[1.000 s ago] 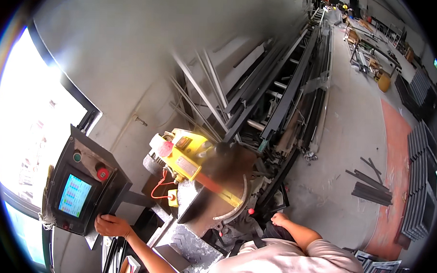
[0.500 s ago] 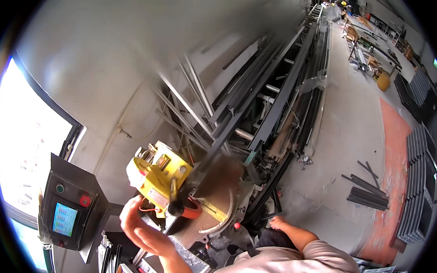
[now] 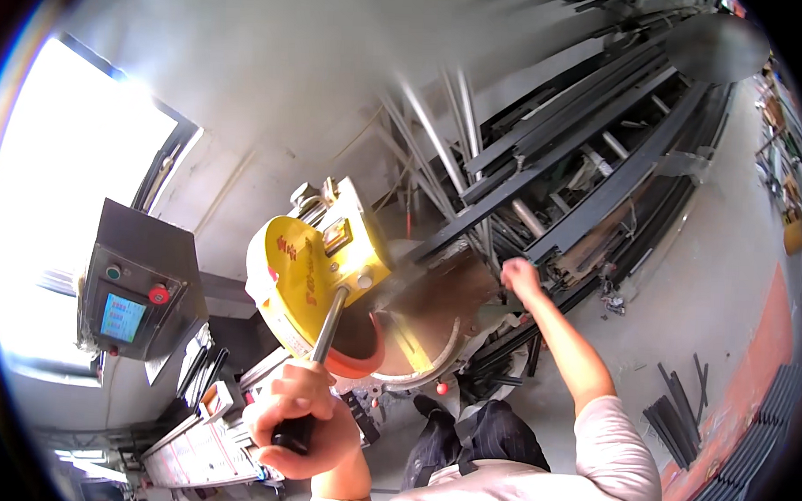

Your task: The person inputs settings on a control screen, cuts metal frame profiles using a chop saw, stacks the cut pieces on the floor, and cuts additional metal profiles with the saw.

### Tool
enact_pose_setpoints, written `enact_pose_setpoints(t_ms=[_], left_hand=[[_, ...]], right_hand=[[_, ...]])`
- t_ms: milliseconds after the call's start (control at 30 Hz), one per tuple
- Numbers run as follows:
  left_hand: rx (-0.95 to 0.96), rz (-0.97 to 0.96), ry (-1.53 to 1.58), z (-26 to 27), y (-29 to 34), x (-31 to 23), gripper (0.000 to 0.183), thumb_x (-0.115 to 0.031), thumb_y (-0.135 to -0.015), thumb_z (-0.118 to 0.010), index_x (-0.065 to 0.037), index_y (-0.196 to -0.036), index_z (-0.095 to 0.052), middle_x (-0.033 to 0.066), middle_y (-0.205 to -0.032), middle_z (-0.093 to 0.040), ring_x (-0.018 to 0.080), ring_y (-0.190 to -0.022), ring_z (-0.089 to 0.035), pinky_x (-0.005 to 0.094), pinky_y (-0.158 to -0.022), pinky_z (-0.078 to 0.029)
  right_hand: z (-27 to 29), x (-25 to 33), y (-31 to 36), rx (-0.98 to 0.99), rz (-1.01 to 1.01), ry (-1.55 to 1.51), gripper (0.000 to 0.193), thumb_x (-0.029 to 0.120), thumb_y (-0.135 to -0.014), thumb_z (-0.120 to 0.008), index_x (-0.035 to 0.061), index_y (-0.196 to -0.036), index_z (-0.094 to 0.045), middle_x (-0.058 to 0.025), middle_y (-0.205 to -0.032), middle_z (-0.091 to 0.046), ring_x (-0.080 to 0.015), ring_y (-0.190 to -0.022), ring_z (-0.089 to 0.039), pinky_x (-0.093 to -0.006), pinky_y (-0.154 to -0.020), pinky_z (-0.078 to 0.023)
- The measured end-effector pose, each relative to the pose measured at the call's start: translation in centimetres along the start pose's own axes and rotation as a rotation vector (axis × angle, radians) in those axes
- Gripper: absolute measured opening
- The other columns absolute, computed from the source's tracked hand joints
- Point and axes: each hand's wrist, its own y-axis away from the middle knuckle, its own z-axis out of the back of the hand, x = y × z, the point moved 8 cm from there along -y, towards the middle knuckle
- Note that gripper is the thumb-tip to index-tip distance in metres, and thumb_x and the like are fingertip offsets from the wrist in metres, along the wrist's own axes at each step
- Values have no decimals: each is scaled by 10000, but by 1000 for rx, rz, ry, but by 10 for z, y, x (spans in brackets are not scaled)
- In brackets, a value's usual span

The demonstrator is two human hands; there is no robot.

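A yellow cut-off saw with an orange-red guard stands at the centre left. My left hand is wrapped round the black grip of the saw's metal handle. The round saw table lies below the saw head, partly hidden by it. A long dark metal profile runs from the saw area toward the far right. My right hand is raised beyond the saw table, near the stacked bars, its fingers curled. Whatever those fingers may hold is hidden.
At left, a dark control box with a lit screen stands by a bright window. Long bars fill a rack at the far right. Short dark pieces lie on the floor at right, beside stacked dark profiles.
My left hand has gone from beside the saw onto its handle, which now points toward me. My right hand has moved forward from near my lap. The view has swung.
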Motion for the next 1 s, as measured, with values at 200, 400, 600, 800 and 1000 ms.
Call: enact_pose_setpoints(t_ms=[200,400,600,800,1000], left_hand=[[-104,-58,-84,0,2,-4,520,-485,-982,-299,-36,-799,-487,32,-514,-366,131,-441,-337,266,-435,-272],[-73,-81,-143,-4,0,-2,493,-496,-981,-319,-56,-808,-460,39,-534,-386,129,-434,-331,271,-437,-269],[-57,-58,-103,-6,-1,4,489,-507,-976,-317,-65,-816,-453,34,-538,-381,129,-443,-341,266,-440,-272],[-104,-71,-71,-2,0,2,506,-528,-967,-335,-62,-809,-453,37,-535,-382,130,-440,-337,263,-438,-269],[-168,-113,-75,3,-1,-1,548,-544,-961,-318,-48,-812,-496,32,-521,-382,122,-421,-326,261,-426,-280]], right_hand=[[-36,26,-127,-301,-103,147,282,258,-814,-759,29,-920,-632,-29,-773,-640,-109,-612,-554,-260,-542,-455],[-87,-17,-174,-303,-484,-672,394,210,-783,-803,66,-1109,-636,-57,-995,-679,-198,-815,-651,-382,-605,-537],[-33,27,-182,-303,-168,-584,387,258,-810,-787,92,-1098,-588,-43,-977,-643,-196,-849,-632,-396,-674,-543],[30,66,-112,-150,-268,-655,352,253,-824,-777,60,-1026,-563,-57,-937,-624,-191,-796,-638,-351,-627,-558],[-26,23,-31,15,-394,-553,332,314,-833,-759,112,-1015,-567,-16,-902,-604,-159,-754,-589,-336,-609,-509]])
